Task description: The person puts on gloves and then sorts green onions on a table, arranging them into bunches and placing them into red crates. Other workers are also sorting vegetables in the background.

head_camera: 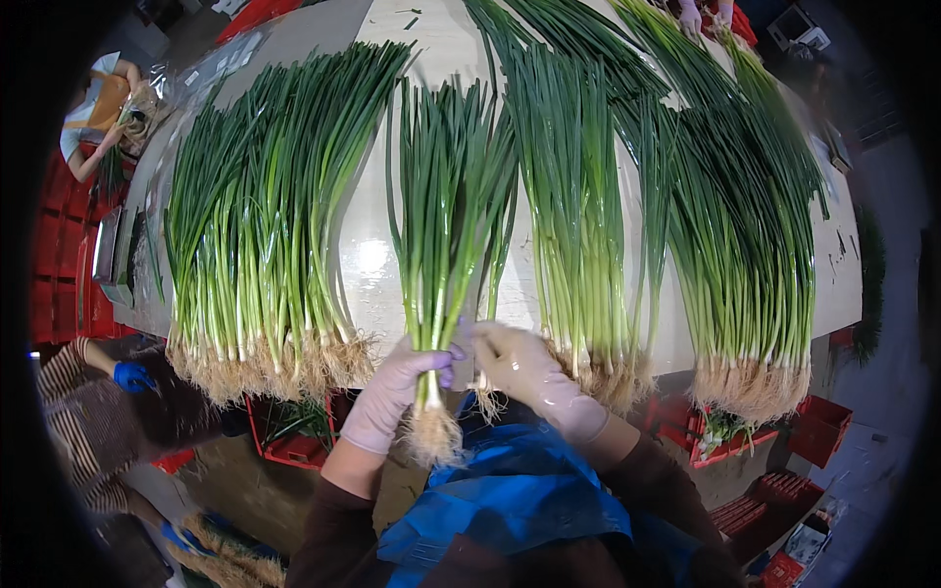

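My left hand (pixel 401 386), in a pale glove, is closed around a bunch of green onions (pixel 434 294), gripping it just above the bushy roots. Close to its right is my right hand (pixel 518 360), gloved too and slightly blurred, its fingers bent at a few separate green onions (pixel 494 279); whether it grips them I cannot tell. A wide row of green onions (pixel 265 242) lies on the left of the white table (pixel 367 272). More lie right of my hands (pixel 577 242) and at the far right (pixel 750 264), roots toward me.
Red crates (pixel 294 456) stand below the table's near edge, some holding greens. One person (pixel 99 110) handles onions at the far left. Another person in blue gloves (pixel 134 376) is at the lower left. A third person's gloved hands (pixel 691 16) show at the top right.
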Motion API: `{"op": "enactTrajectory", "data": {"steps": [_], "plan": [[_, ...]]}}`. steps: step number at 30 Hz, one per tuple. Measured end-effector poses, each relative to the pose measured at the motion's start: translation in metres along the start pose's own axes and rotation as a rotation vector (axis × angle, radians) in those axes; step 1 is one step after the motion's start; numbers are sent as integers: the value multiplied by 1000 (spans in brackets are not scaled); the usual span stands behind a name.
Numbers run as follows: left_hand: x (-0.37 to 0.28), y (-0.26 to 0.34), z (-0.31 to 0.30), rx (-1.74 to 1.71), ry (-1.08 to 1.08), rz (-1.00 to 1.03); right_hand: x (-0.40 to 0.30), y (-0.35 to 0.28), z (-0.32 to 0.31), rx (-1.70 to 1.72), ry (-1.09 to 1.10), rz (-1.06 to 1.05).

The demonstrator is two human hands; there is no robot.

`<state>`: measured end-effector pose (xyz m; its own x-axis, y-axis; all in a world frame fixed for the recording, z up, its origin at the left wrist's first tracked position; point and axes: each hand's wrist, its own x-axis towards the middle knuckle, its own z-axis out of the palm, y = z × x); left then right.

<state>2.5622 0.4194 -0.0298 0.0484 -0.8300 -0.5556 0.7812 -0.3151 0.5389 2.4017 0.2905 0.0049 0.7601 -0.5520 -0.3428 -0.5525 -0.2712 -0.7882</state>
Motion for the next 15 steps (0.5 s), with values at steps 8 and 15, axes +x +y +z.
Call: {"op": "enactTrajectory", "data": {"steps": [8, 15], "plan": [[15, -5, -18, -41, 60, -23, 22, 36, 29, -299, 103, 225], [20, -25, -4, -189, -180, 31, 6, 9, -4, 495, -57, 345]]}}
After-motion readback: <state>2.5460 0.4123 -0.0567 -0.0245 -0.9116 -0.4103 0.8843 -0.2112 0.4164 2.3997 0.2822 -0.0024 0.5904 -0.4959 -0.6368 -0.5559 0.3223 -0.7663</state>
